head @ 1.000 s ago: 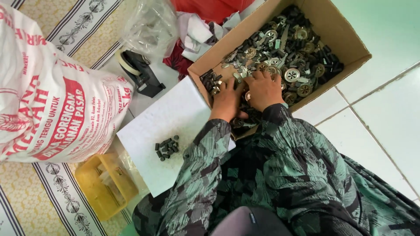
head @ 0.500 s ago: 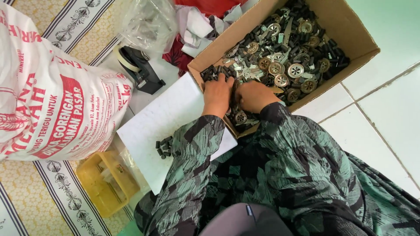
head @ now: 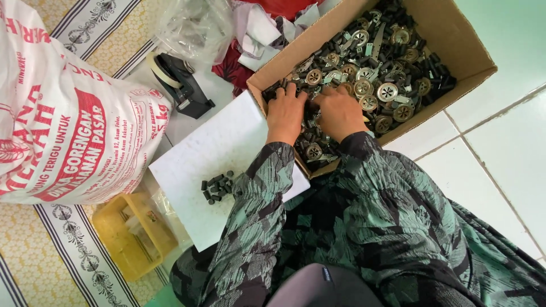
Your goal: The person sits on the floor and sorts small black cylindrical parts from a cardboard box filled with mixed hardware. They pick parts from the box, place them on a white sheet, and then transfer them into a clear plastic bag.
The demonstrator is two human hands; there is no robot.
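- The work takes place on the floor: pale tiles (head: 500,170) on the right, and a patterned mat (head: 68,267) with dark stripes on the left.
- Nearest to the camera are the person's knees and arms in a green and black patterned garment (head: 369,227).
- Just beyond, a flat white board (head: 227,142) lies before the person. A small heap of short black cylindrical pieces (head: 217,186) rests on it, close to the left sleeve.
- A yellow plastic tray (head: 133,233) stands beside the board on the left, and a large white sack with red print (head: 68,113) lies behind it.
- The left hand (head: 286,113) lies palm down in the near corner of the cardboard box (head: 455,51). Its fingers are spread a little and pressed into the parts.
- The right hand (head: 340,112) lies just beside it, also palm down. Its fingertips are buried among the parts, so whether they pinch one cannot be told.
- The box is full of mixed small parts (head: 381,62): black cylinders, round slotted metal discs and thin metal strips.
- Judging from the heap on the board, the step in hand is sorting the black cylinders out of the mix. The next move would call for pinching single cylinders free of the discs and strips and carrying them to the heap.
- Farther off lie a tape dispenser (head: 182,85), a clear plastic bag (head: 196,25) and some cloth.
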